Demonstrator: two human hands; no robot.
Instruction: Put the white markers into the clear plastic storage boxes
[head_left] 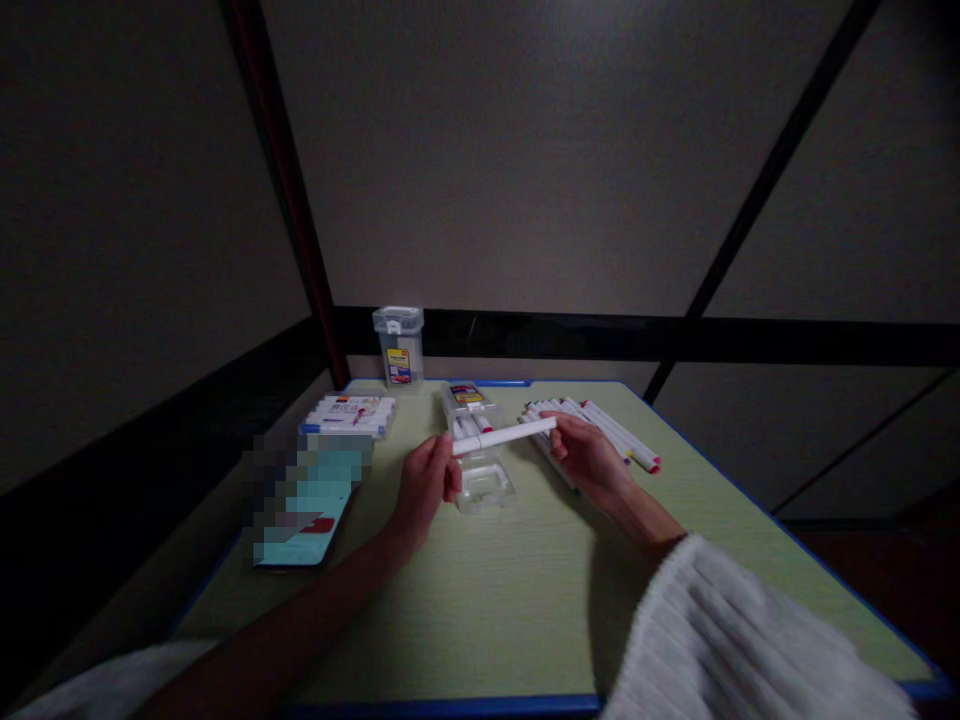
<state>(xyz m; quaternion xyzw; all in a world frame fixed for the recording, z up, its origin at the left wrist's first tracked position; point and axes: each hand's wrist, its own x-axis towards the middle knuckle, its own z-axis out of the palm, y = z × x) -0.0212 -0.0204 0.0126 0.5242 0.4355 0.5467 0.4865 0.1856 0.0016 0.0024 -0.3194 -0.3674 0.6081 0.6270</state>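
Note:
A white marker pen point(510, 434) is held level above the table between both hands. My left hand point(427, 485) is closed, pinching the pen's left end with thumb and fingers. The pen's right end is pinched by my right hand point(589, 455). Below the pen lies a clear plastic box point(471, 398) with a few markers inside, its clear lid point(486, 487) open towards me. Several white markers with coloured ends point(619, 435) lie in a loose row behind and beside my right hand, which partly hides them.
An upright clear box point(399, 350) with a yellow label stands at the back left. In front of it lies a packed set of markers point(349, 414). A teal, partly pixelated flat object point(319, 505) rests at the left edge of the blue-rimmed table point(510, 600).

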